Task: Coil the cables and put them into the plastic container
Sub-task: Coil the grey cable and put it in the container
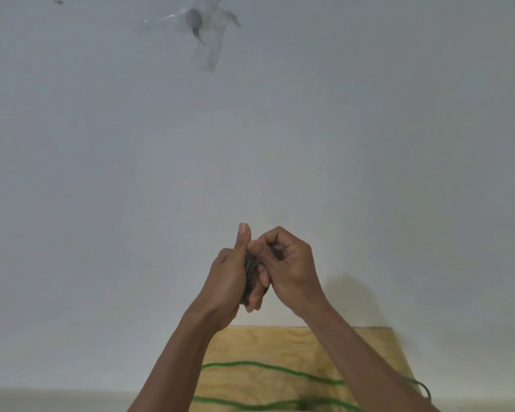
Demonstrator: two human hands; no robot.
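Note:
A dark grey coiled cable [249,264] is bunched up in front of the white wall, clasped by my left hand [232,275] with the thumb pointing up. My right hand [286,263] presses against it from the right, fingers curled around the cable's upper part. Most of the coil is hidden between the two hands. A green cable [268,368] lies in loose waves across the wooden table [250,343] below my forearms. The plastic container is not in view.
A white wall [250,129] fills most of the view. A grey object held under strips of clear tape [195,22] is stuck high on the wall. The table's far edge touches the wall.

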